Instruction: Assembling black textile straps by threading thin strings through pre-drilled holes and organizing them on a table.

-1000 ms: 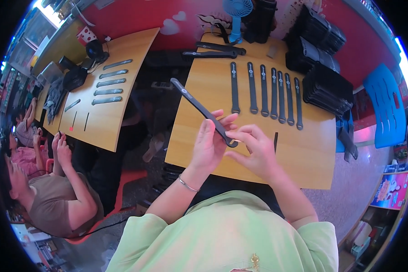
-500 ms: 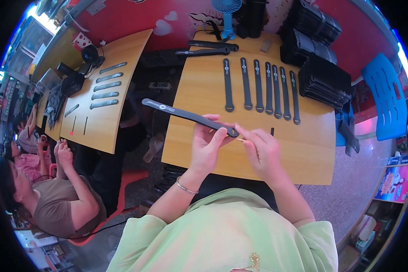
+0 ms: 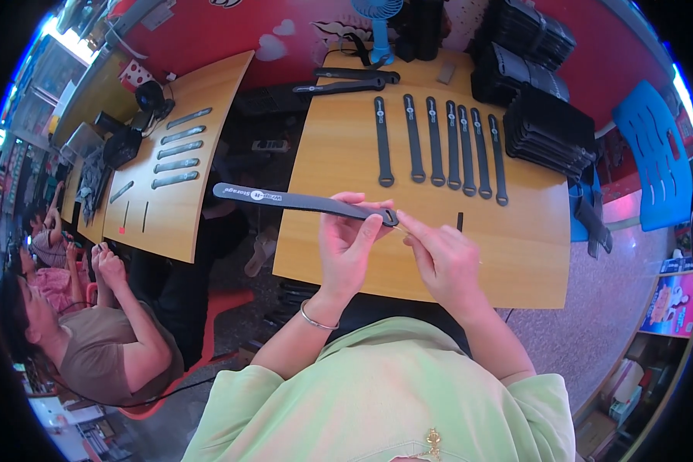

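My left hand [image 3: 345, 252] grips a long dark grey strap [image 3: 304, 202] near its slotted end, thumb on top and fingers beneath. Its rounded, white-printed end reaches out to the left, past the table edge. Close by that slotted end is my right hand [image 3: 446, 258], fingers pinched. A thin pale stick [image 3: 400, 229] shows between its fingertips and the strap, mostly hidden by the hand. Farther back on the wooden table [image 3: 346, 266], several matching straps [image 3: 433, 142] lie side by side. A short black strip [image 3: 460, 222] rests beyond my right hand.
Two more straps [image 3: 339, 86] lie crosswise at the back left. Stacks of black bundled goods [image 3: 550, 131] fill the back right, near a blue chair [image 3: 654, 158]. A blue fan [image 3: 379, 27] stands behind. Leftward, a person [image 3: 108, 339] sits at another table [image 3: 173, 223] holding straps.
The strap's far end has swung left and slightly down, and its printed face shows more clearly. My right hand has shifted slightly, staying by the slotted end.
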Demonstrator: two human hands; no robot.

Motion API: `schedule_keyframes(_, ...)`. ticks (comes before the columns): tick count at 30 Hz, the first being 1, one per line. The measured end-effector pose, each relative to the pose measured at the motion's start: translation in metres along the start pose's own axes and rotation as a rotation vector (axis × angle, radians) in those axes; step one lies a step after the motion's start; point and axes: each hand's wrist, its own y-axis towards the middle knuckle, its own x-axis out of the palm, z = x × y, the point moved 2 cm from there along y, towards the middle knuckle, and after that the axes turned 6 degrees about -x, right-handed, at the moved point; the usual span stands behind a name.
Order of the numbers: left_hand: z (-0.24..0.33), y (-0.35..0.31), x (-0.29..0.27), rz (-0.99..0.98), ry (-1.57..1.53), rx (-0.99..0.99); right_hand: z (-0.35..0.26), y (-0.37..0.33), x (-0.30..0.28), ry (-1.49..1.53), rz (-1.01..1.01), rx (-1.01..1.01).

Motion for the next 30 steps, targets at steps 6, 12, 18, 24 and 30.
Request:
schedule_keyframes(6,0.002,-0.001,0.002,0.011,0.027,0.006,-0.001,0.000,0.000,-0.024,0.013,-0.011)
schedule_keyframes(12,0.001,-0.002,0.002,-0.009,0.072,0.087,-0.004,0.002,-0.001,-0.063,0.032,0.014)
schedule_keyframes(18,0.003,-0.004,0.004,-0.037,0.406,0.386,-0.001,0.000,0.007,0.364,-0.020,0.358)
schedule_keyframes(24,0.001,-0.004,0.002,0.005,0.495,0.416,0.008,-0.004,0.023,0.849,-0.040,0.592)
schedule_keyframes(30,0.003,-0.001,0.006,0.117,0.103,0.124,0.001,-0.001,0.027,0.597,0.009,0.424)
